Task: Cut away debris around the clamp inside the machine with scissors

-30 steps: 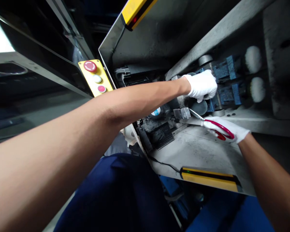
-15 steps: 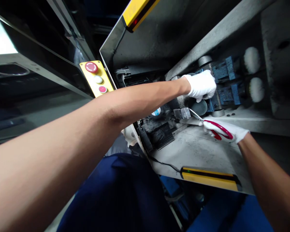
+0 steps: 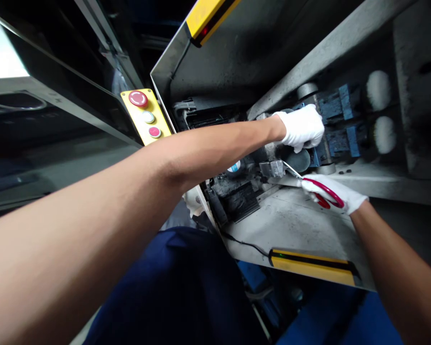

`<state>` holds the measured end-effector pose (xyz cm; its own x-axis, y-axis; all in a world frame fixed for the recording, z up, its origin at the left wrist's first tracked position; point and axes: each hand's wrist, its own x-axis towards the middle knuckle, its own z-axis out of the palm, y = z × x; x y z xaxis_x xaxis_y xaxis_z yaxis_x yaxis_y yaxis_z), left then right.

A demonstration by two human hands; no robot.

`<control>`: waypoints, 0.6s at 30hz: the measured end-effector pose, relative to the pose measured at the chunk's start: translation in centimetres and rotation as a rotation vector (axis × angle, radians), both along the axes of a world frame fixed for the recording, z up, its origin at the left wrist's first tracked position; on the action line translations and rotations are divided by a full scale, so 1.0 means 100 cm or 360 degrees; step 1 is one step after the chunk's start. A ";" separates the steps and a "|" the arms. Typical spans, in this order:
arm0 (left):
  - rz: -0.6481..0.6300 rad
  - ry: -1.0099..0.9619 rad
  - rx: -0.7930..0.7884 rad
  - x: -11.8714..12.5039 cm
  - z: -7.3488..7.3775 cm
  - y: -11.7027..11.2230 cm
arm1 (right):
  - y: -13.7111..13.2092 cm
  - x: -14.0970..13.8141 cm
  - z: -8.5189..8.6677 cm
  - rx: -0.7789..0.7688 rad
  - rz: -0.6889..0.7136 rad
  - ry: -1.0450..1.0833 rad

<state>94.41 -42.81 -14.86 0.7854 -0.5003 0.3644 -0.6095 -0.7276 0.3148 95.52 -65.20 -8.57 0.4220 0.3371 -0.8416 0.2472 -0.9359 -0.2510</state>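
My left hand [image 3: 304,127], in a white glove, reaches across the machine with its fingers curled closed. It is over a dark round part [image 3: 299,160] near the blue fixture. What its fingers hold, if anything, is hidden. Lower right, my right hand [image 3: 332,191], also gloved in white, is wrapped round red-handled pliers [image 3: 325,189]. Their slim metal end points up and left, meeting the side of a small silvery metal block [image 3: 272,168]. Whether the jaws grip the block I cannot tell.
A yellow button box [image 3: 146,116] with a red emergency stop is on the left. Yellow-and-black sensor bars flank the opening, one at the top [image 3: 210,19] and one at the bottom [image 3: 312,267]. Two white bristly rounds [image 3: 379,90] sit beyond the blue blocks [image 3: 345,101].
The whole view has shifted very slightly. Both hands keep nearly the same pose, the pliers still in my right hand at the metal block.
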 end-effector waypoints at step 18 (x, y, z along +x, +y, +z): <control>-0.0011 -0.0008 -0.0012 0.002 0.000 -0.002 | -0.015 0.012 -0.013 -0.0024 -0.0008 -0.0087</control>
<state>94.62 -43.01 -14.86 0.7800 -0.5031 0.3721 -0.6163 -0.7208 0.3172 96.73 -66.73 -9.87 0.4690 0.3223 -0.8222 0.2556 -0.9407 -0.2230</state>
